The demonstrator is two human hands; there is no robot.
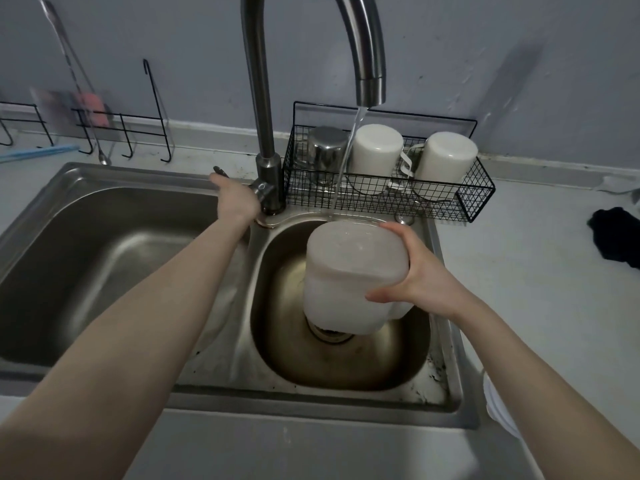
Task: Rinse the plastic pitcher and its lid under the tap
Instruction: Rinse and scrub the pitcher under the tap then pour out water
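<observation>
— Where do I have room?
— The large basin (pixel 104 254) on my left is free. In the small basin (pixel 346 368), the pitcher (pixel 349 271) gripped by my right hand (pixel 422 275) fills the middle.
— And behind it?
— Blocked. The wire basket (pixel 433 202) of upturned mugs (pixel 375 150) sits on the rim, with the tap column (pixel 263 116) beside it and the spout (pixel 370 81) overhead.

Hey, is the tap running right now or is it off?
On. A stream of water falls from the spout down to the pitcher, which the right hand holds over the small basin.
</observation>
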